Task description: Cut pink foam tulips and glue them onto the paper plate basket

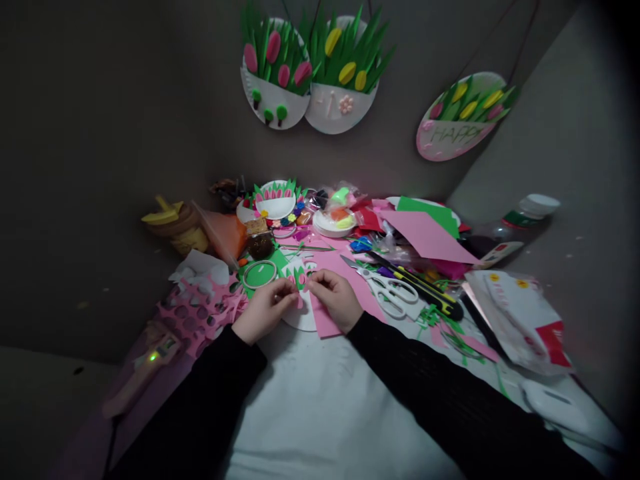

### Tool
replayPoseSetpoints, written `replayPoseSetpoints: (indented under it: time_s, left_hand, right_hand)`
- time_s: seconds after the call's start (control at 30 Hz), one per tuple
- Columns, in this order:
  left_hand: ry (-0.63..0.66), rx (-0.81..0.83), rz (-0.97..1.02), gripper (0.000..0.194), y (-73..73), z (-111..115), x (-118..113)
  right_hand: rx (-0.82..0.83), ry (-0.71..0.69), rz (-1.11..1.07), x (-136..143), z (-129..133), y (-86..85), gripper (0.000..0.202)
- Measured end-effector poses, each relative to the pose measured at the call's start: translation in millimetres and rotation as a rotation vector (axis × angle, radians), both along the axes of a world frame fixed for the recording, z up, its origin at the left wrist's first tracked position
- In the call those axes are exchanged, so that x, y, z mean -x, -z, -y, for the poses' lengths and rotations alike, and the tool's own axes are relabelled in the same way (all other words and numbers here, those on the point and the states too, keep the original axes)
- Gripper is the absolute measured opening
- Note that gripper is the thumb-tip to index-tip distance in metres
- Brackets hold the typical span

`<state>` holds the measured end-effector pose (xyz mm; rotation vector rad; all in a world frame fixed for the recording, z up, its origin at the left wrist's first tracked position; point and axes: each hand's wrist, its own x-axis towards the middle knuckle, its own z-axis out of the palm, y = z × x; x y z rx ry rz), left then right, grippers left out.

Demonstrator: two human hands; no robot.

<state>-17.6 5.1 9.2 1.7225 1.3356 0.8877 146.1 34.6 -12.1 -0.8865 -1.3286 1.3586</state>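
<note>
I have the left hand pinched narrow on a small pink paper piece, over the white paper plate, twelve o'clock. Right hand narrow at its three o'clock; grip, can't tell. I'd pinch lightly, avoid creasing.
</note>
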Motion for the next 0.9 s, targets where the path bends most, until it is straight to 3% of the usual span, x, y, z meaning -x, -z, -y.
replayPoseSetpoints:
  time_s: [0.17, 0.27, 0.9]
  left_hand:
    - [-0.157, 0.120, 0.302, 0.024, 4.8, -2.8, 0.5]
    - [-0.212, 0.171, 0.366, 0.032, 5.4, -2.7, -1.5]
    - [-0.122, 0.177, 0.382, 0.031, 2.4, 0.1, -4.4]
  right_hand:
    - [-0.011, -0.063, 0.052, 1.3, 2.0, 0.6, 0.015]
    - [-0.026, -0.091, 0.095, 3.0, 2.0, 3.4, 0.016]
    - [-0.020, -0.176, 0.211, 1.7, -0.9, 4.9, 0.014]
